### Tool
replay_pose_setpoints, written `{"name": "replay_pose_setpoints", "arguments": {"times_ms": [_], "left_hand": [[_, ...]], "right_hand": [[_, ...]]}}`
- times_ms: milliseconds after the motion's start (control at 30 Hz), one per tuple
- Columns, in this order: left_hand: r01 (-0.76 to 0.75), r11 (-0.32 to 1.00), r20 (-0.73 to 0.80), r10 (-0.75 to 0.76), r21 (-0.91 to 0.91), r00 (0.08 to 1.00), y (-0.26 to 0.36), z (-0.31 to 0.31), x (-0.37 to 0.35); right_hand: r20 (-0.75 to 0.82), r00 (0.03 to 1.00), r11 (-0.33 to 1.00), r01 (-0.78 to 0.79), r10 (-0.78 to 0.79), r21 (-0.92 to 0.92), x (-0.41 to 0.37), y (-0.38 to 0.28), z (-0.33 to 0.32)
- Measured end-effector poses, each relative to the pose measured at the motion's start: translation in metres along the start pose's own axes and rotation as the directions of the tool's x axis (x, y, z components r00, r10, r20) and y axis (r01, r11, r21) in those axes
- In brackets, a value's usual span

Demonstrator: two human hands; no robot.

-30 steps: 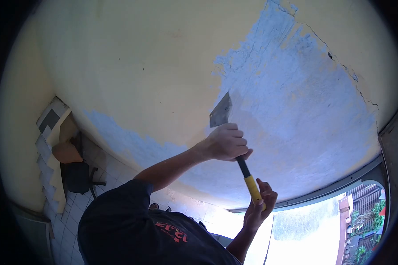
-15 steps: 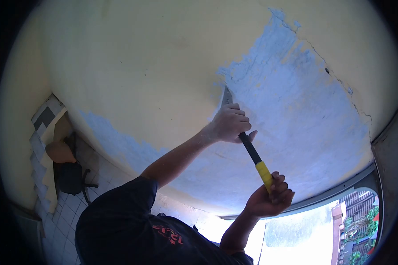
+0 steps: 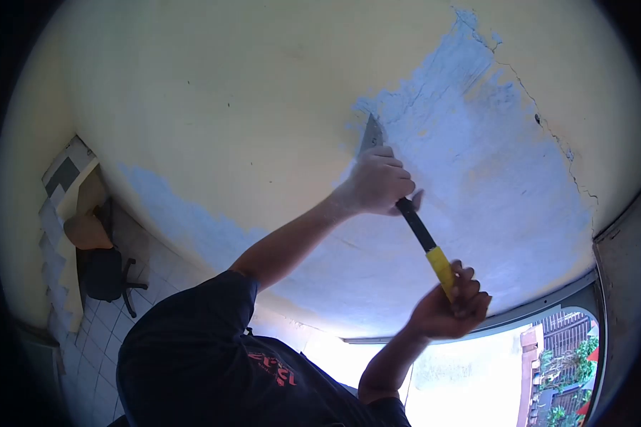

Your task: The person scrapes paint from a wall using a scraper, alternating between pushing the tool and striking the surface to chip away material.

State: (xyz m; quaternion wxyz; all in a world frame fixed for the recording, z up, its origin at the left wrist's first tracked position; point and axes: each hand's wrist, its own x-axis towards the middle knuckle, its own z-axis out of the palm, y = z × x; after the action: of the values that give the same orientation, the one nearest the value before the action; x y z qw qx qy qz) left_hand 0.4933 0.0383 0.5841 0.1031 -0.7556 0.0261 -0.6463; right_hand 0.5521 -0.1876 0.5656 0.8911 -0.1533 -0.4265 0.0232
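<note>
A long-handled scraper (image 3: 417, 226) slants across the view, with a grey metal blade, a black shaft and a yellow lower grip. My left hand (image 3: 379, 181) is wrapped round its upper part, just below the blade (image 3: 372, 135). My right hand (image 3: 454, 304) closes round the yellow grip (image 3: 441, 269) at the lower end. The blade tip meets the wall where cream paint (image 3: 263, 92) borders a bared, pale blue patch (image 3: 491, 171). Whitish dust covers my left hand and wrist.
A jagged crack (image 3: 538, 119) runs down the wall at the right. Low on the left, a dark office chair (image 3: 103, 274) stands on floor tiles (image 3: 112, 324) beside a stepped edge (image 3: 53, 260). A bright opening (image 3: 470, 370) at lower right shows plants and a metal fence.
The scraper and both hands have moved up and slightly right, bringing the blade tip nearer the blue patch's upper edge. The camera view has shifted a little. Both hands keep their hold.
</note>
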Motion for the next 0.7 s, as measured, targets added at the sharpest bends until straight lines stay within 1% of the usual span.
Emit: {"name": "replay_pose_setpoints", "arguments": {"times_ms": [33,67,100,133,200,233,267,300,333,367,433,467,533,567,600,633,667,700], "left_hand": [[0.007,1.0,0.0,-0.007,-0.01,1.0,0.002,-0.001,0.0],[0.028,1.0,0.043,-0.027,-0.008,0.999,0.003,-0.003,-0.001],[0.038,0.999,0.086,-0.038,0.001,0.996,0.001,-0.005,0.0],[0.041,0.999,0.097,-0.04,-0.014,0.995,0.007,-0.004,-0.001],[-0.018,0.997,-0.027,0.016,-0.071,0.999,0.008,0.001,0.005],[-0.016,0.997,-0.03,0.014,-0.077,0.999,0.005,0.0,0.004],[0.025,0.998,-0.028,-0.027,-0.06,0.999,0.003,-0.002,0.0],[0.059,0.998,-0.03,-0.06,-0.039,0.998,0.001,-0.002,-0.001],[0.056,0.998,-0.032,-0.058,-0.038,0.998,0.0,-0.001,0.002],[0.051,0.998,-0.033,-0.053,-0.046,0.998,0.003,-0.001,0.002],[0.031,0.998,-0.045,-0.033,-0.047,0.998,-0.002,-0.001,0.005],[0.05,0.998,-0.043,-0.052,-0.043,0.998,-0.003,-0.001,0.002],[0.082,0.996,-0.033,-0.084,-0.046,0.996,0.0,0.0,-0.001],[0.068,0.997,-0.045,-0.069,-0.034,0.997,0.0,0.001,0.001],[0.054,0.998,-0.054,-0.056,-0.027,0.997,0.003,0.002,0.002],[0.036,0.996,-0.014,-0.037,-0.079,0.999,0.006,0.001,0.004],[0.033,0.997,-0.025,-0.034,-0.069,0.999,0.0,0.001,0.005],[0.052,0.998,-0.05,-0.055,-0.045,0.997,-0.002,0.002,0.0]], "right_hand": [[0.035,0.999,1.0,-0.025,0.026,-0.018,-0.001,0.002,0.0],[0.067,0.996,0.998,-0.049,0.051,-0.039,-0.002,0.001,-0.002],[0.079,0.994,0.995,-0.067,0.073,-0.076,-0.002,-0.003,-0.002],[0.064,0.995,0.994,-0.069,0.074,-0.087,-0.005,-0.01,-0.001],[0.073,0.997,0.999,-0.031,0.034,-0.038,0.0,-0.015,0.004],[0.071,0.997,0.994,-0.034,0.041,-0.104,0.001,-0.008,0.005],[0.153,0.986,0.997,-0.064,0.07,-0.042,0.005,-0.002,0.001],[0.129,0.986,0.992,-0.096,0.105,-0.077,0.006,-0.007,0.002],[0.111,0.984,0.987,-0.127,0.138,-0.103,0.009,-0.008,0.005],[0.105,0.984,0.985,-0.135,0.146,-0.108,0.007,-0.012,0.004],[0.115,0.99,0.997,-0.075,0.077,-0.026,0.009,-0.011,0.004],[0.118,0.99,0.997,-0.076,0.078,-0.029,0.011,-0.009,0.006],[0.155,0.98,0.992,-0.122,0.127,-0.044,0.011,-0.008,0.009],[0.145,0.978,0.986,-0.135,0.148,-0.1,0.013,-0.012,0.004],[0.136,0.978,0.984,-0.144,0.158,-0.105,0.01,-0.018,0.0],[0.091,0.991,0.994,-0.096,0.099,-0.043,0.013,-0.018,0.0],[0.051,0.998,0.999,-0.045,0.044,0.017,0.017,-0.016,0.002],[0.02,0.998,0.995,-0.065,0.066,-0.07,0.014,-0.007,0.004]]}}
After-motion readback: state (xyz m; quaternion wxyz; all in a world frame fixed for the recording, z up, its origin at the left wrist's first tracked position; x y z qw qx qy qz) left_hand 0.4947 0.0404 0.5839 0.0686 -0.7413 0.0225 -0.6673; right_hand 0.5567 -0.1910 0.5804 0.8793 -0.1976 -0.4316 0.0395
